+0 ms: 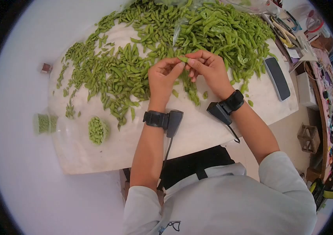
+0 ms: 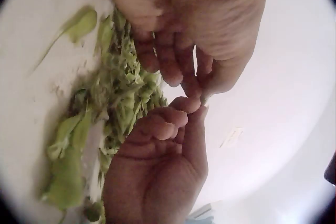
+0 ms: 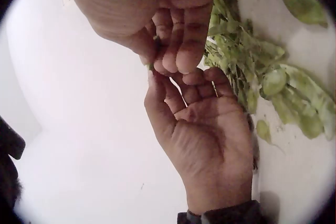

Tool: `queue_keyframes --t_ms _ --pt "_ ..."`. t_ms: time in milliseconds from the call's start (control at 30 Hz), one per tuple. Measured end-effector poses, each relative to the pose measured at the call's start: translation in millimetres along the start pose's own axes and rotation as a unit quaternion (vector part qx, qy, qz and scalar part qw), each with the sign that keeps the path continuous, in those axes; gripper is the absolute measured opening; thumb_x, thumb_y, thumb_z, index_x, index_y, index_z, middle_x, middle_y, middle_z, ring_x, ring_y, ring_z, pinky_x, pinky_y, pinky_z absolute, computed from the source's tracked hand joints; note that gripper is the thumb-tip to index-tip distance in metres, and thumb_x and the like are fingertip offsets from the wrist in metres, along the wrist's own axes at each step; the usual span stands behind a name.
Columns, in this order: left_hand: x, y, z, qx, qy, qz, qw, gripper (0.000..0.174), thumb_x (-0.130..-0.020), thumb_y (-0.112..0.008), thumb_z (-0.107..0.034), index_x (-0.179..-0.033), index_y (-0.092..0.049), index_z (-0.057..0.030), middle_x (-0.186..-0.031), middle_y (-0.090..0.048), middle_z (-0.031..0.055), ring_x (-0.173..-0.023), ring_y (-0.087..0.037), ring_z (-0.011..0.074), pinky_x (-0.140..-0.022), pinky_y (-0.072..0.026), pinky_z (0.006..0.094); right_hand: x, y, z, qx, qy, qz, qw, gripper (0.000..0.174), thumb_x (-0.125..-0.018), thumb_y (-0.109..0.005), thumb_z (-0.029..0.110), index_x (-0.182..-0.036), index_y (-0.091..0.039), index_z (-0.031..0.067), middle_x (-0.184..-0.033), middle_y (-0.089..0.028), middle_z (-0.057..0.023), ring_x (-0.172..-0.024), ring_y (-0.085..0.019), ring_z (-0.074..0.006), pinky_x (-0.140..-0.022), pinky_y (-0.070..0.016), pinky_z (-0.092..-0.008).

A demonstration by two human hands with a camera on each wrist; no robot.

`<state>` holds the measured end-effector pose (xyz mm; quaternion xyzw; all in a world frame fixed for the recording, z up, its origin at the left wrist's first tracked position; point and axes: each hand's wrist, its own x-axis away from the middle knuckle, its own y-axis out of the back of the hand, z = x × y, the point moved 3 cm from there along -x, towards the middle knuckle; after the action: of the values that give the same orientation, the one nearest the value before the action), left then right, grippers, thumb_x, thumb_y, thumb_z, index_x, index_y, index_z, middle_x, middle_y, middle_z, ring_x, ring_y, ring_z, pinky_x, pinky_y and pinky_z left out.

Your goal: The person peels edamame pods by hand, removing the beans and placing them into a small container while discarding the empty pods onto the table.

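One green pod point(image 1: 183, 59) is pinched between the thumbs and forefingers of both hands, above the table, in the head view. The left hand point(image 1: 163, 80) holds its left end and the right hand point(image 1: 213, 74) its right end, the fingertips nearly meeting. Both wrist views show the fingertips together, with only a sliver of green between them; the rest of the pod is hidden by the fingers. Behind the hands lies a wide spread of green pods point(image 1: 127, 70), heaped higher at the back right point(image 1: 217, 31).
A clear cup of shelled green beans point(image 1: 97, 130) stands at the front left of the pale table point(image 1: 80, 158). Another container of green beans point(image 1: 44, 123) is at the far left. A phone point(image 1: 277, 79) lies at the right edge, with tools point(image 1: 284, 31) behind it.
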<state>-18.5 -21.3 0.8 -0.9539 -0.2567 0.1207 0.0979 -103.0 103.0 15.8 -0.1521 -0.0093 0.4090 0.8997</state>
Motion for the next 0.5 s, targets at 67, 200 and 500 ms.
queue_keyframes --t_ms 67,200,500 --pt "0.0 0.5 -0.9 -0.008 -0.007 0.002 1.0 0.014 -0.081 -0.064 -0.001 -0.094 -0.063 0.0039 -0.084 -0.064 0.0042 -0.074 -0.058 0.0072 -0.067 -0.0463 0.0204 1.0 -0.2 -0.4 0.002 0.0 -0.002 1.0 0.018 -0.089 -0.058 0.01 -0.101 -0.057 -0.0018 -0.081 -0.063 -0.0065 -0.061 -0.058 -0.0093 -0.052 -0.0489 -0.0223" --pt "-0.2 -0.1 -2.8 0.005 -0.012 0.004 1.0 0.013 -0.081 -0.064 -0.001 -0.094 -0.063 0.0037 -0.084 -0.064 0.0042 -0.075 -0.059 0.0079 -0.068 -0.0465 0.0207 0.9 -1.1 -0.2 -0.006 -0.003 -0.004 1.0 0.018 -0.088 -0.059 0.01 -0.101 -0.058 -0.0023 -0.081 -0.063 -0.0066 -0.061 -0.058 -0.0093 -0.053 -0.0486 -0.0225" --pt "-0.6 -4.9 -7.0 0.023 -0.001 0.03 0.999 0.016 -0.082 -0.062 0.0 -0.097 -0.062 0.0037 -0.085 -0.064 0.005 -0.077 -0.06 0.0091 -0.07 -0.0466 0.0214 0.6 -0.3 0.8 -0.007 0.0 -0.003 1.0 0.017 -0.088 -0.059 0.01 -0.1 -0.059 -0.0026 -0.079 -0.062 -0.0068 -0.06 -0.057 -0.0094 -0.053 -0.0478 -0.0227"
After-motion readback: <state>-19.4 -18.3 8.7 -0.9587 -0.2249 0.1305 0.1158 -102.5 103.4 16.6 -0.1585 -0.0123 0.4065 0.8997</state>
